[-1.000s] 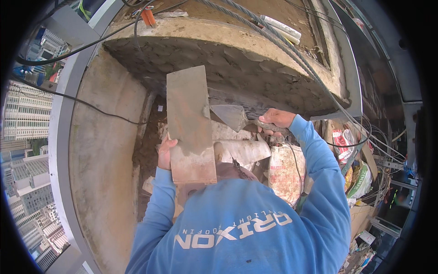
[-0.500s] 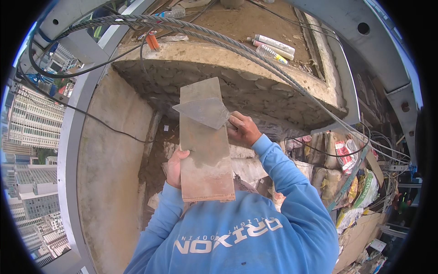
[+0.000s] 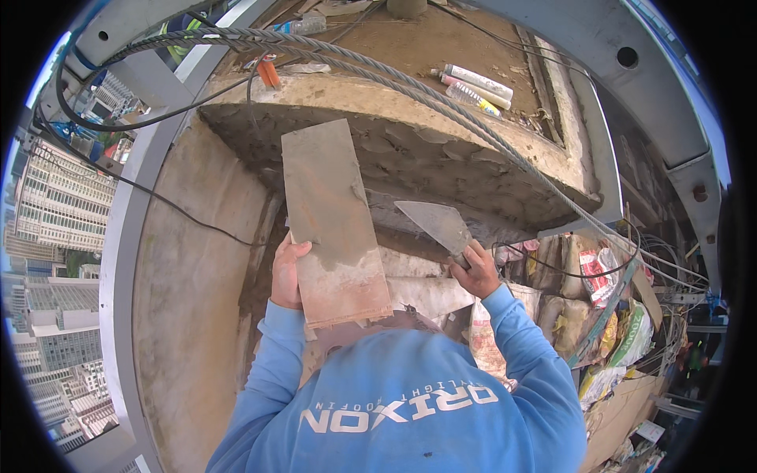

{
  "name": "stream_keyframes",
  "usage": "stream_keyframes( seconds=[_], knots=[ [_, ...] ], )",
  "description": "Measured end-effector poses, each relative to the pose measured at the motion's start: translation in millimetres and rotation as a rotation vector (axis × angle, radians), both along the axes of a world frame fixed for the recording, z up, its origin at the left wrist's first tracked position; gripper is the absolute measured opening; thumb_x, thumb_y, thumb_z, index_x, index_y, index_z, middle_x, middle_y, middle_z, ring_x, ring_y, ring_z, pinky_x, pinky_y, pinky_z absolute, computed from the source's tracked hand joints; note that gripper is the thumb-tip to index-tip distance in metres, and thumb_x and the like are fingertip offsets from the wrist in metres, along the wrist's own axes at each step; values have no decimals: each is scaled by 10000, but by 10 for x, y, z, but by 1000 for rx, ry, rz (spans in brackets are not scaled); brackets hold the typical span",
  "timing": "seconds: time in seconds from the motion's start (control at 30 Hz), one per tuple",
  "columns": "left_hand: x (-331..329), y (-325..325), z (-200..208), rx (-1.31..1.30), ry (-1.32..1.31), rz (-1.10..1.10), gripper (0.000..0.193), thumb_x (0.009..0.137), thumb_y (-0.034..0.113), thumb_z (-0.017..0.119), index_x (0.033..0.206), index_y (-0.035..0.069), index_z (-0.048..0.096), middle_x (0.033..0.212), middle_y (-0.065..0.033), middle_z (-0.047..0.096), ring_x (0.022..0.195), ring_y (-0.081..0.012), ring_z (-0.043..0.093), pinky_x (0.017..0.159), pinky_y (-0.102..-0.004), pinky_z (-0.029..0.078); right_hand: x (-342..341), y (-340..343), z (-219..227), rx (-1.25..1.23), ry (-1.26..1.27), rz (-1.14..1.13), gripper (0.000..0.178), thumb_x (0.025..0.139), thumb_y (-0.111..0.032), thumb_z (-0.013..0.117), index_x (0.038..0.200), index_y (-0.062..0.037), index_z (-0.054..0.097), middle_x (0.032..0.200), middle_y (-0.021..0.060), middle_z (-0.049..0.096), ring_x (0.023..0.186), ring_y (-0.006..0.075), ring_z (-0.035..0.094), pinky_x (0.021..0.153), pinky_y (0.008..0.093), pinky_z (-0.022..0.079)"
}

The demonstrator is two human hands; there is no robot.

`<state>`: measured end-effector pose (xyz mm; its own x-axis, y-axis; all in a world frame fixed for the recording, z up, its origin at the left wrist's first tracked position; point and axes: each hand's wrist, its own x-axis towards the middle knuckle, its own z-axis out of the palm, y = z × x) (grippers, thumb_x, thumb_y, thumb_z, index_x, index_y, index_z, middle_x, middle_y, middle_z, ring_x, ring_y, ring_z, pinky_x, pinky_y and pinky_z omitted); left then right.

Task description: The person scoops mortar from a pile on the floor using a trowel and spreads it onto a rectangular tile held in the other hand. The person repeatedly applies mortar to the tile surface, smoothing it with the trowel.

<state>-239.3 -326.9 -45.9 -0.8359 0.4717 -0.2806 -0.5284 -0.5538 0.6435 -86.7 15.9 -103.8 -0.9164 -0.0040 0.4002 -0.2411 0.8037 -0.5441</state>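
My left hand (image 3: 287, 272) grips the left edge of a long rectangular board (image 3: 355, 296), thumb on its face. Grey wet mortar (image 3: 323, 189) coats the upper part of the board, while its lower end is bare and reddish. To the right, my right hand (image 3: 478, 272) is closed round the handle of a pointing trowel (image 3: 438, 227), most of the handle hidden by my fingers. The trowel's blade points up and left, apart from the board. Beyond both lies the rough, mortar-covered face (image 3: 441, 162) of a concrete ledge.
Twisted steel cables (image 3: 378, 77) cross in front of the ledge. Tubes (image 3: 477, 85), a plastic bottle (image 3: 303, 24) and an orange object (image 3: 268, 75) lie on top. A pale wall (image 3: 189, 292) and metal frame stand left, high above buildings. Stacked sacks (image 3: 560, 315) fill the right.
The trowel has come off the board and moved right and down with my right hand. The board has shifted left and slightly up, tilting a little, still in my left hand.
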Motion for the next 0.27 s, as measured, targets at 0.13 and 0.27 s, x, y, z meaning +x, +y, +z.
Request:
stream_keyframes(
  seconds=[0.13, 0.27],
  knots=[
    [-80, 82, 112, -82, 48, -17, 591, 822, 79, 530, 1395, -41, 449, 1280, -189, 595, 1121, -313, 637, 959, -402, 539, -77, -136, 457, 199, -128, 197, 471, 829, -194, 753, 1242, -47, 581, 965, 107, 607, 750, 317, 651, 587, 409, 521],
    [-31, 166, 97, -165, 209, -121, 667, 783, 86, 576, 1425, -26, 432, 1339, -200, 569, 1152, -309, 627, 1052, -408, 479, -355, 24, 8, 182, -138, 50, 532, 833, -226, 756, 1290, -54, 543, 1007, 123, 615, 778, 337, 657, 648, 432, 537]
  ],
)
